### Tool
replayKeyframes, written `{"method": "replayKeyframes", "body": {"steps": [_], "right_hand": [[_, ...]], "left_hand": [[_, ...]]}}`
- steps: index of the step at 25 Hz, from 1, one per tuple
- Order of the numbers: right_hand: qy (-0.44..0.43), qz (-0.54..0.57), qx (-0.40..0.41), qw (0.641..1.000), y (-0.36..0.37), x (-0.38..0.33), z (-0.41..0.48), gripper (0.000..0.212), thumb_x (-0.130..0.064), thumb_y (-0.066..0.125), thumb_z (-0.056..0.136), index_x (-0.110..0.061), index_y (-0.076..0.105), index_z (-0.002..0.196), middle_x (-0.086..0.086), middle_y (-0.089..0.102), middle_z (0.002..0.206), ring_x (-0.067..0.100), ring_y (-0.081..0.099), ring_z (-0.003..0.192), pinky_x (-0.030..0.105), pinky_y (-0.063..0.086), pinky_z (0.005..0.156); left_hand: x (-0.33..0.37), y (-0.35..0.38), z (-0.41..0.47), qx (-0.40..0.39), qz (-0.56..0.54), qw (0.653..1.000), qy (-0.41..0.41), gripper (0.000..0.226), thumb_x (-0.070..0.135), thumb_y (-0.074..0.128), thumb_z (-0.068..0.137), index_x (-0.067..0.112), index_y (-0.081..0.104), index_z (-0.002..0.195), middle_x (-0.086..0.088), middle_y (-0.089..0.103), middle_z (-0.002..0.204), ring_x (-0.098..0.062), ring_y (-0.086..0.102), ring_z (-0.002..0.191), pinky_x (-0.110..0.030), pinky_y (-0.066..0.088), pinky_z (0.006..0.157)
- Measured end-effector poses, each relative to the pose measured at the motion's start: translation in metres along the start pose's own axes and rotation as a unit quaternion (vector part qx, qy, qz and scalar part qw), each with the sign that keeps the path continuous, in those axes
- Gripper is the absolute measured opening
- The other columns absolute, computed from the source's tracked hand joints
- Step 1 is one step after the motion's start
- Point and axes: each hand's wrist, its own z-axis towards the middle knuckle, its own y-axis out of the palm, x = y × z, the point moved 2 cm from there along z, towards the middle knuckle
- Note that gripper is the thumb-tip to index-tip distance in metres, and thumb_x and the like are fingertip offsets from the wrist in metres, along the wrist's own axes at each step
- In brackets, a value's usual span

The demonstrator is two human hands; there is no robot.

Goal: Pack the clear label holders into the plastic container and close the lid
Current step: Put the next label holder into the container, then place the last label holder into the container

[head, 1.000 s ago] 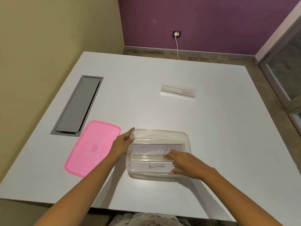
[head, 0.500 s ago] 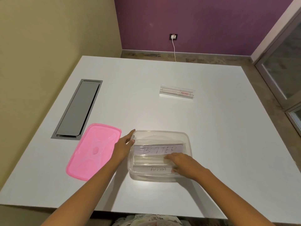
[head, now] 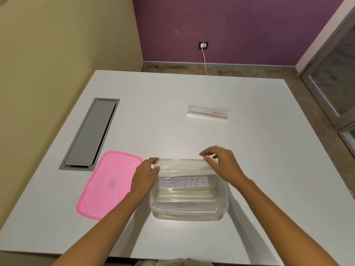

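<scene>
The clear plastic container stands near the table's front edge. Two clear label holders lie inside it: one with a card reading BUTTER, one reading ALPHA. My left hand grips the container's left wall. Above the container's far right corner my right hand hovers, fingers apart and holding nothing. A third clear label holder with a red mark lies farther back on the table. The pink lid rests flat to the left of the container.
A grey metal cable hatch is set into the white table at the left. Beyond the table are a purple wall with a socket and white cable, and a glass door at the right.
My right hand has lifted out of the container, leaving the ALPHA holder inside, and moved toward the far right corner. My left hand has stayed on the container's left wall.
</scene>
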Motion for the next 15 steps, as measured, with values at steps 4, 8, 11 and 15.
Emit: {"method": "replayKeyframes", "body": {"steps": [4,8,11,15], "right_hand": [[0.04,-0.027,0.075,0.996,-0.024,0.023,0.063,0.019,-0.004,0.058,0.088,-0.014,0.072,0.098,0.004,0.072,0.1,0.017,0.065,0.092,0.032,0.054,0.085],[0.085,-0.085,0.085,0.989,-0.038,0.052,0.125,0.027,-0.004,0.056,0.087,-0.013,0.067,0.11,0.008,0.068,0.115,0.025,0.06,0.108,0.035,0.047,0.097],[0.122,-0.145,0.056,0.98,-0.044,0.075,0.167,0.042,-0.004,0.056,0.085,-0.011,0.057,0.127,0.016,0.057,0.127,0.033,0.05,0.121,0.04,0.046,0.098],[0.154,-0.192,0.005,0.969,-0.041,0.111,0.21,0.057,-0.01,0.053,0.09,-0.012,0.035,0.144,0.016,0.033,0.15,0.032,0.028,0.14,0.043,0.036,0.109]], "left_hand": [[0.017,-0.001,0.014,0.0,0.08,0.996,0.049,0.022,0.024,0.053,0.092,0.025,0.063,0.112,0.004,0.06,0.12,-0.017,0.057,0.109,-0.032,0.046,0.085],[0.032,0.002,0.032,-0.086,0.084,0.991,0.056,0.015,0.033,0.062,0.087,0.032,0.069,0.101,0.013,0.068,0.107,-0.01,0.061,0.1,-0.029,0.048,0.078],[0.035,0.003,0.044,-0.116,0.087,0.989,0.04,0.01,0.035,0.066,0.084,0.036,0.07,0.093,0.014,0.07,0.101,-0.007,0.062,0.092,-0.029,0.05,0.077],[0.033,0.003,0.055,-0.143,0.075,0.986,0.031,0.008,0.036,0.069,0.081,0.038,0.073,0.088,0.02,0.071,0.089,0.007,0.062,0.078,-0.023,0.05,0.072]]}}
